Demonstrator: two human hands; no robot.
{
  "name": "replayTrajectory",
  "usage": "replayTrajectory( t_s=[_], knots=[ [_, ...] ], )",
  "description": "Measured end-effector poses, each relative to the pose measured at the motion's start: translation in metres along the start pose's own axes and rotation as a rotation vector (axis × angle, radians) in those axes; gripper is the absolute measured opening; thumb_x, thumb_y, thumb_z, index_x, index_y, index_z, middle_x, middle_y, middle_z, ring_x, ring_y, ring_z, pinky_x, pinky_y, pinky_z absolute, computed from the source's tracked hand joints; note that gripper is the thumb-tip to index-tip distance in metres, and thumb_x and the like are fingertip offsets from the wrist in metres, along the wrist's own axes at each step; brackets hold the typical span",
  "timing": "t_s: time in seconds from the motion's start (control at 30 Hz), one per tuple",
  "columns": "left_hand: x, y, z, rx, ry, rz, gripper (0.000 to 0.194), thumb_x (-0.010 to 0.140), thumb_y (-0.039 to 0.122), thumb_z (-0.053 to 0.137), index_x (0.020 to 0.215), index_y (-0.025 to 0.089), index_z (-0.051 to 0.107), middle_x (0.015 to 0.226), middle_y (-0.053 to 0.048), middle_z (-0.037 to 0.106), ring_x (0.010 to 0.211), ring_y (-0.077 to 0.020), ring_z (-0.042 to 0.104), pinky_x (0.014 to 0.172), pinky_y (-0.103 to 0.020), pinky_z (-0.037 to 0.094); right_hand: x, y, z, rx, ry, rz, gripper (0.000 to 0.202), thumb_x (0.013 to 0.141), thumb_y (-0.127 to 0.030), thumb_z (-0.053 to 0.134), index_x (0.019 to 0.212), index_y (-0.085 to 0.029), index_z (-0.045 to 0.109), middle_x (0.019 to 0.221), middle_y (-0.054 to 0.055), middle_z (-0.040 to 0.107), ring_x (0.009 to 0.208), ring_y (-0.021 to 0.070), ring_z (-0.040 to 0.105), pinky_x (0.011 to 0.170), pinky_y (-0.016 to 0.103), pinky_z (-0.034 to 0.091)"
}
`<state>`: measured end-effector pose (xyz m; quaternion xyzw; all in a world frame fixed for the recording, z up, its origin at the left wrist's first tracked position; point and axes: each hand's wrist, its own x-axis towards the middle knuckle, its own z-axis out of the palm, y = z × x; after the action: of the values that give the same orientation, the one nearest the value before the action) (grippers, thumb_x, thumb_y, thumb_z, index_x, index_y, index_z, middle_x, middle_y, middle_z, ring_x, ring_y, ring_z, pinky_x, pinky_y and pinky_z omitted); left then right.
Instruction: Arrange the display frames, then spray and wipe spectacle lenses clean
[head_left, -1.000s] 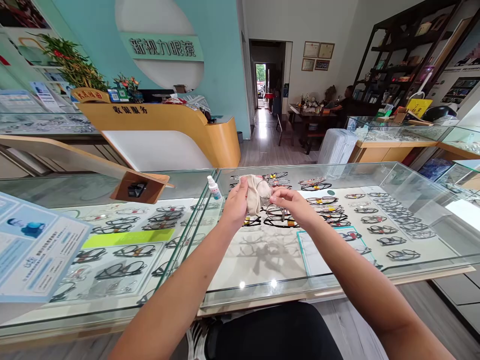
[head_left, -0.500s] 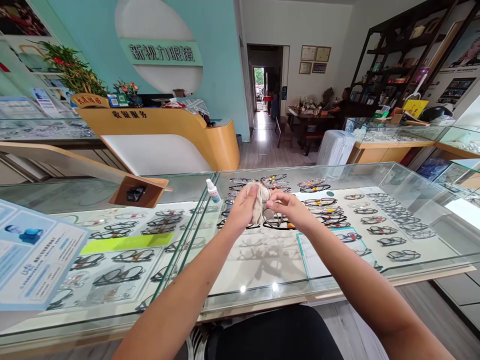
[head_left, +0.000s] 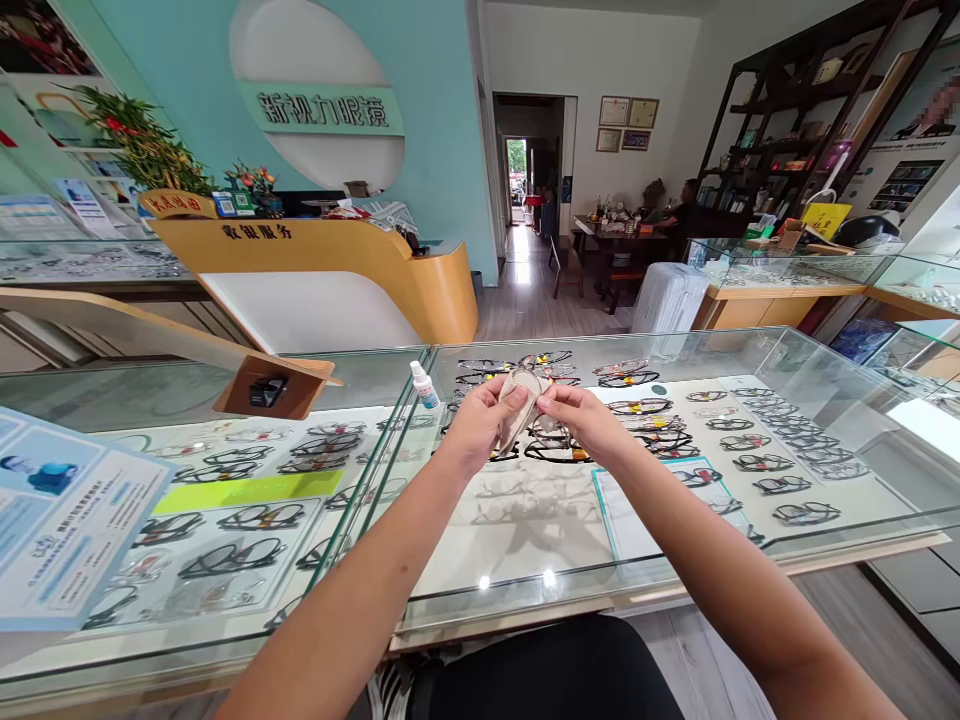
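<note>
My left hand (head_left: 482, 425) is closed on a beige cloth (head_left: 514, 425), its thumb pressed on top. Against the cloth shows the rounded rim of a pair of glasses (head_left: 526, 379), partly hidden by fingers and fabric. The fingers of my right hand (head_left: 579, 414) pinch the glasses from the right side. Both hands hover close together over the glass counter (head_left: 525, 590). A small white spray bottle (head_left: 424, 386) stands on the counter, left of my left hand.
Under the glass lie several rows of eyeglass frames (head_left: 739, 440). At left, a blue-white leaflet (head_left: 67, 520) and a wooden stand (head_left: 274, 392) jut over the counter. Beyond it are a cash desk (head_left: 442, 290), a wrapped suitcase (head_left: 667, 300) and a seated person (head_left: 684, 210).
The cloth has turned and spread flatter under the left thumb, and a glasses rim now shows against it. Both hands stay near the same place, the right slightly closer to the left.
</note>
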<state>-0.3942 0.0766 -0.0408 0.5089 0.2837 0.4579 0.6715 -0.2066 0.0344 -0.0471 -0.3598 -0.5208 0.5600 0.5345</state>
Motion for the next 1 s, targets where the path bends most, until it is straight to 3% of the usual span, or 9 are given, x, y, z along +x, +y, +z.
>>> replayTrajectory(
  t_s=[0.23,0.47,0.57,0.67,0.8,0.9,1.0],
  knots=[
    [-0.005,0.001,0.007,0.072,0.032,0.062,0.064,0.056,0.056,0.111,0.096,0.018,0.079,0.083,-0.002,0.078,0.07,-0.0163,0.067,0.067,-0.026,0.053,-0.003,-0.002,0.001,0.1,-0.069,0.088,0.054,0.071,-0.066,0.102,0.081,-0.02,0.076,0.083,0.0,0.07,0.078,0.0151,0.056,0.078,0.03,0.04],
    [-0.01,0.001,0.023,0.181,0.137,0.227,0.063,0.065,0.074,0.101,0.078,0.018,0.075,0.067,0.001,0.066,0.059,-0.0125,0.054,0.058,-0.025,0.045,-0.005,-0.002,-0.004,0.05,-0.151,0.056,0.056,0.074,-0.071,0.098,0.087,-0.02,0.08,0.085,0.002,0.074,0.08,0.0177,0.061,0.077,0.031,0.046],
    [-0.003,0.028,0.033,0.166,0.069,0.215,0.065,0.062,0.075,0.103,0.081,0.019,0.075,0.068,0.001,0.068,0.059,-0.0129,0.055,0.057,-0.025,0.046,0.0,-0.024,-0.003,0.016,-0.086,-0.036,0.056,0.073,-0.072,0.098,0.086,-0.022,0.079,0.085,0.001,0.071,0.081,0.0178,0.059,0.077,0.032,0.045],
    [0.008,0.072,0.041,0.156,-0.05,0.237,0.065,0.062,0.071,0.105,0.087,0.018,0.078,0.073,0.0,0.071,0.061,-0.0136,0.06,0.056,-0.025,0.049,0.01,-0.067,0.006,-0.06,-0.078,-0.183,0.053,0.078,-0.072,0.096,0.084,-0.023,0.077,0.085,0.0,0.067,0.081,0.0172,0.057,0.079,0.032,0.045],
    [0.014,0.122,0.052,0.138,-0.094,0.436,0.063,0.065,0.068,0.106,0.093,0.019,0.08,0.079,0.0,0.074,0.065,-0.0131,0.065,0.06,-0.024,0.054,0.016,-0.13,0.024,-0.179,-0.11,-0.337,0.054,0.083,-0.072,0.093,0.082,-0.023,0.071,0.082,-0.001,0.059,0.076,0.0139,0.047,0.071,0.029,0.042],
    [0.013,0.136,0.054,0.136,-0.107,0.526,0.058,0.069,0.066,0.105,0.089,0.018,0.079,0.078,0.0,0.074,0.063,-0.0126,0.065,0.059,-0.024,0.054,0.012,-0.154,0.034,-0.216,-0.118,-0.389,0.058,0.085,-0.075,0.09,0.079,-0.023,0.066,0.076,-0.003,0.051,0.07,0.0121,0.039,0.063,0.027,0.037],
    [0.012,0.135,0.05,0.148,-0.116,0.539,0.054,0.067,0.061,0.107,0.085,0.018,0.079,0.076,-0.001,0.073,0.064,-0.0154,0.067,0.058,-0.027,0.054,0.01,-0.156,0.037,-0.227,-0.144,-0.379,0.058,0.087,-0.076,0.088,0.081,-0.023,0.065,0.075,-0.004,0.047,0.068,0.011,0.035,0.058,0.026,0.033]
  ],
)
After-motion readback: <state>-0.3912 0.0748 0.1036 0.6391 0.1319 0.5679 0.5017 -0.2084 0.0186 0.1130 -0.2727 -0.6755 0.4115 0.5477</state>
